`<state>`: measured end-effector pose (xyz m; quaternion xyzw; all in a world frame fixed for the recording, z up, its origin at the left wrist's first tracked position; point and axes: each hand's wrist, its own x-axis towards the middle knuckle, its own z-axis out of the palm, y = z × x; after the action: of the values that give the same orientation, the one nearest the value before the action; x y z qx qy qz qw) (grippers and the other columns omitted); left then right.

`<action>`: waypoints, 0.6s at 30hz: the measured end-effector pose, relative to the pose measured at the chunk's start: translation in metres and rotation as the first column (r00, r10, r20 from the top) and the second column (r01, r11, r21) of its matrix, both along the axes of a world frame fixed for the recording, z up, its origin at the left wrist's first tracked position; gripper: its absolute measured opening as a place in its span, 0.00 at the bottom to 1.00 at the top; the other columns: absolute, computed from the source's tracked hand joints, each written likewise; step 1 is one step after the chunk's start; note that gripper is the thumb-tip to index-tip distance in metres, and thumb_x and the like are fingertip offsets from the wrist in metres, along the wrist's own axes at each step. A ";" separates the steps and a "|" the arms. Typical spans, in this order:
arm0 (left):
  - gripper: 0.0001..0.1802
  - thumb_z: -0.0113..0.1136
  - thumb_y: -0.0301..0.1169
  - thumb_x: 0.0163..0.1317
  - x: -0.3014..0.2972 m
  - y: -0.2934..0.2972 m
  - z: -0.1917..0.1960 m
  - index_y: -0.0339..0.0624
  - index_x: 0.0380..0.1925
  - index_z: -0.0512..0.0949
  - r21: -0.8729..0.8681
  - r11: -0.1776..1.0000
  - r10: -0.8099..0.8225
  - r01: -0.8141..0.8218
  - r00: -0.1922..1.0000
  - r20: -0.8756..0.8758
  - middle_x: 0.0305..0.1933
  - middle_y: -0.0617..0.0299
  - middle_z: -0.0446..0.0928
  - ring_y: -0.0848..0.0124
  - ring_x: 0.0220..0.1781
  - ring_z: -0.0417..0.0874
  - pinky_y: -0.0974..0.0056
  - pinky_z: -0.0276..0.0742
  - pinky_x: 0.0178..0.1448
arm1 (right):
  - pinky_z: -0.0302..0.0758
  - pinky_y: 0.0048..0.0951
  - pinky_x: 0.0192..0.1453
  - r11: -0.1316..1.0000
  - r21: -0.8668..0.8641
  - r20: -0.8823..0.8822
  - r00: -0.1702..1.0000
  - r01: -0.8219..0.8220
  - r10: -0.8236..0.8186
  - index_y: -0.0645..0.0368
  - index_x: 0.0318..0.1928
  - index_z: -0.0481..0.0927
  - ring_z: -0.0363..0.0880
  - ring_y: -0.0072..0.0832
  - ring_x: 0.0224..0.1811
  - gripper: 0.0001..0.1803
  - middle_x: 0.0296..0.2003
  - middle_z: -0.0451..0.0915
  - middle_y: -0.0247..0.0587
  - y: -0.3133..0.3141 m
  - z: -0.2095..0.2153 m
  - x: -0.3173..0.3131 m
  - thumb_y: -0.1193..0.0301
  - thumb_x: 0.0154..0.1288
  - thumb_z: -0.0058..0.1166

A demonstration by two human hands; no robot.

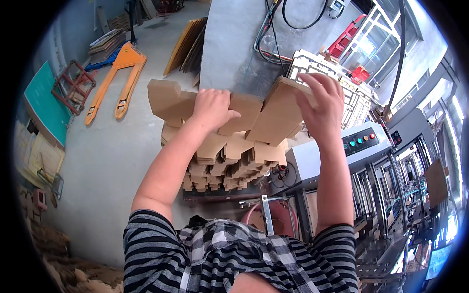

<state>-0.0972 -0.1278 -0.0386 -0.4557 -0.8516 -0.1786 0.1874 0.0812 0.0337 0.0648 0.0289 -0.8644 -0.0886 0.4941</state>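
In front of me, brown die-cut cardboard blanks stand tilted on top of a tall stack of cut cardboard. My left hand is closed over the upper edge of a blank, fingers on the far side and thumb to the right. My right hand curves around the right end of a folded cardboard piece, its thumb in front and its fingers over the top edge. How firmly the right fingers press cannot be seen. Notched edges show in layers down the stack.
An orange pallet jack stands on the floor at the far left, near a green board. To the right is a machine with a button panel. A pink bin sits below the stack. Cardboard sheets lean against a grey panel.
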 end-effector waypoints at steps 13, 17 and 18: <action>0.29 0.65 0.55 0.49 0.001 0.005 -0.003 0.38 0.34 0.75 0.015 1.000 -0.014 0.014 1.000 -0.004 0.34 0.56 0.80 0.60 0.43 0.79 0.57 0.68 0.52 | 0.73 0.39 0.43 0.985 0.025 0.493 0.855 0.173 -0.163 0.56 0.29 0.80 0.77 0.38 0.41 0.05 0.31 0.77 0.39 -0.008 0.027 -0.039 0.72 0.55 0.51; 0.29 0.65 0.55 0.49 0.001 0.007 0.000 0.38 0.34 0.75 -0.002 1.000 -0.002 0.002 1.000 0.016 0.34 0.56 0.80 0.60 0.43 0.79 0.58 0.68 0.52 | 0.74 0.41 0.42 0.934 0.343 0.322 0.922 0.100 -0.217 0.55 0.32 0.79 0.77 0.42 0.39 0.06 0.32 0.78 0.41 0.008 0.017 -0.041 0.73 0.53 0.51; 0.29 0.65 0.55 0.48 0.001 0.007 -0.001 0.38 0.34 0.75 0.005 1.000 -0.001 0.001 1.000 0.014 0.34 0.56 0.80 0.60 0.43 0.80 0.58 0.68 0.52 | 0.74 0.41 0.42 0.935 0.343 0.267 0.945 0.091 -0.190 0.55 0.33 0.79 0.77 0.43 0.38 0.06 0.32 0.78 0.42 0.012 0.016 -0.036 0.73 0.53 0.51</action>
<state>-0.0962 -0.1205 -0.0395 -0.4544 -0.8523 -0.1839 0.1822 0.0452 0.0461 0.0809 0.0605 -0.9018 -0.2604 0.3397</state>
